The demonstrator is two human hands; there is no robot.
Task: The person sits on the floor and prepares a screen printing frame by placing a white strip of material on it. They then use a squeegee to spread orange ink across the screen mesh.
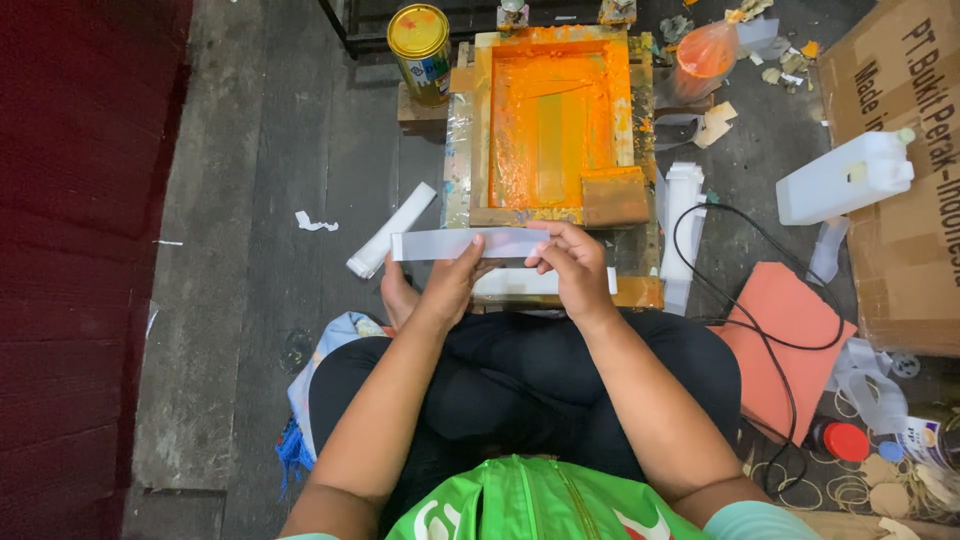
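A long white translucent plastic strip (440, 244) is held level in front of me by both hands. My left hand (452, 283) pinches it near its middle from below. My right hand (572, 262) grips its right end. Just beyond the strip lies a wooden screen-printing frame (458, 150) covered in orange ink, with a brown squeegee block (614, 196) at its near right corner. A flat white stack (510, 283) rests under my hands on the frame's base.
A yellow-lidded tin can (421, 40) stands left of the frame. White strip bundles lie on the floor at left (392, 230) and right (682, 215). A white jerrycan (845, 177), cardboard box (915, 200), orange mat (790, 345), black cable (745, 300) and orange bag (706, 50) are at right.
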